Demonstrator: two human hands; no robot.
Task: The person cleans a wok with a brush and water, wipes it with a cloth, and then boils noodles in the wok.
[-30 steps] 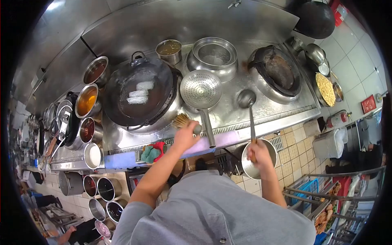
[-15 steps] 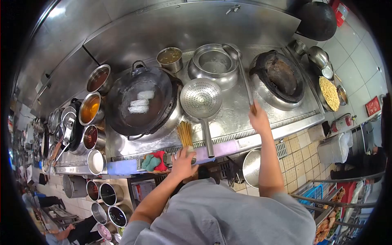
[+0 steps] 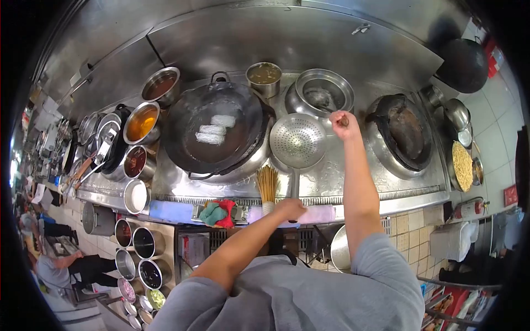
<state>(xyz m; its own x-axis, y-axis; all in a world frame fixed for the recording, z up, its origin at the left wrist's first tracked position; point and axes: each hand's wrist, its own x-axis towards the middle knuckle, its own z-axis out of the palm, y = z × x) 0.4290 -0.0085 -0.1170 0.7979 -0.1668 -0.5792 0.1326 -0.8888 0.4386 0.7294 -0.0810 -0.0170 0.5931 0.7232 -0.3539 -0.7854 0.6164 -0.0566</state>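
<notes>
My right hand (image 3: 345, 126) is closed around the handle of a ladle (image 3: 330, 108), whose bowl is dipped in the water of a round metal pot (image 3: 346, 91). My left hand (image 3: 290, 209) is wrapped over the handle of a perforated strainer (image 3: 298, 140), which lies on the steel range beside the pot. Just left of that hand stands a bamboo wok brush (image 3: 268, 185). In the large black wok (image 3: 182, 124) to the left, several white noodle-like bundles (image 3: 212, 129) lie in steaming liquid.
A second, dark burner (image 3: 406, 132) sits on the right. Sauce pots (image 3: 142, 124) line the left side; a pot of broth (image 3: 264, 77) stands behind. Green and red cloths (image 3: 217, 213) lie on the front ledge. A pan of noodles (image 3: 461, 165) is far right. Another person (image 3: 55, 270) is at lower left.
My left hand has moved from the bamboo brush onto the strainer handle. My right hand has gone forward, and the ladle bowl has moved from the pot's rim down into it. The view has shifted.
</notes>
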